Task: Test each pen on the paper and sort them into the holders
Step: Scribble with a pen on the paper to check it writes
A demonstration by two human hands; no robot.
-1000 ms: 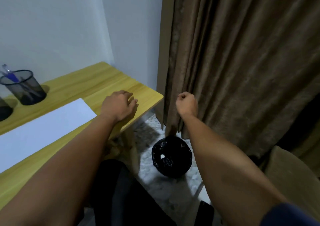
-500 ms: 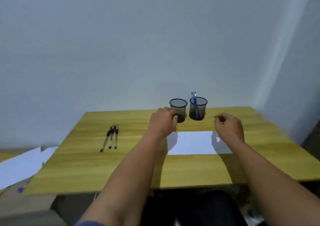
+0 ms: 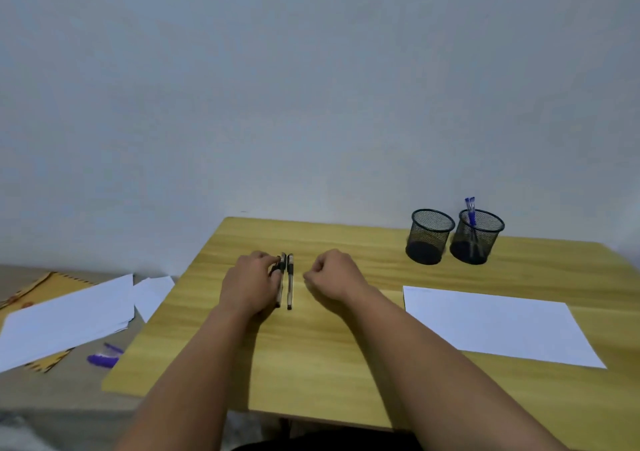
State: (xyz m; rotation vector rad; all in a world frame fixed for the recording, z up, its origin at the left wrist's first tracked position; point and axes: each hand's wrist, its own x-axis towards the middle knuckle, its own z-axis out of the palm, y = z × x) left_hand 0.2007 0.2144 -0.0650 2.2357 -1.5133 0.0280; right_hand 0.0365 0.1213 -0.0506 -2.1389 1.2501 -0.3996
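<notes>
Left hand (image 3: 250, 282) fingers curl onto pens (image 3: 289, 282) left of paper (image 3: 495, 322), grasp seemingly forming; right hand (image 3: 334, 279) clenched, empty. Pens light, stiff, slick: pinch mid-barrel.

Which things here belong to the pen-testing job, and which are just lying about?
Job: pens under the left hand; right hand; test paper; empty holder; holder with blue pens.
Lying about: paper pile, envelope, purple object, all beside the table.
</notes>
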